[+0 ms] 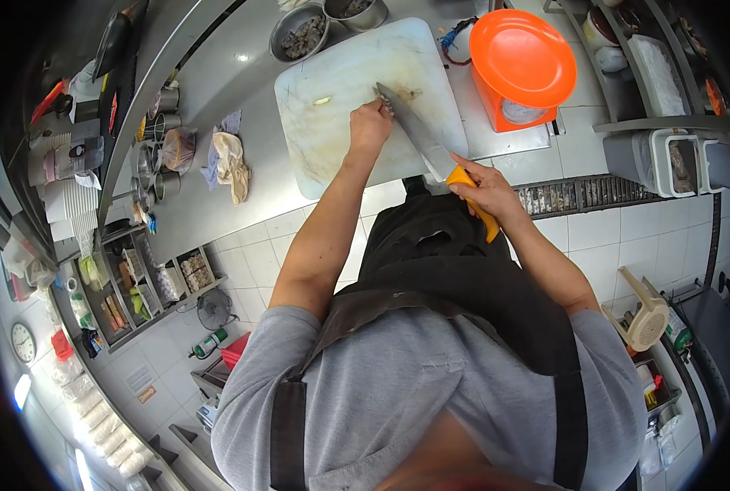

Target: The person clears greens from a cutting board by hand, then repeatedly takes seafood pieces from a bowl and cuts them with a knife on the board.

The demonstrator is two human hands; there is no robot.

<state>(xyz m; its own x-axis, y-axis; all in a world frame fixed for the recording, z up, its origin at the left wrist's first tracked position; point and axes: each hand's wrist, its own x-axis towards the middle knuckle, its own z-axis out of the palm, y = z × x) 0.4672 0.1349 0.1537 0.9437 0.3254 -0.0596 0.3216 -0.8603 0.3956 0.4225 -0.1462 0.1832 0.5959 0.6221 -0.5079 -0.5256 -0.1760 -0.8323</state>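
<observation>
My right hand [486,192] is wrapped round the yellow handle of a large kitchen knife [418,132]. Its broad blade points up and left across the white cutting board [311,147], with the tip close to my left hand [370,124]. The fingers of that hand are curled down on the board around a small greyish piece of food [388,101], mostly hidden, right beside the blade. A small pale yellow piece [322,101] lies further left on the board, and wet brownish scraps [412,93] lie just right of the blade.
Beyond the board stand a metal bowl [284,51] of greyish food pieces and a second metal container [371,18]. An orange kitchen scale [508,114] with an orange plate [522,57] stands to the right. Crumpled cloths [232,168] lie left on the steel counter [193,221].
</observation>
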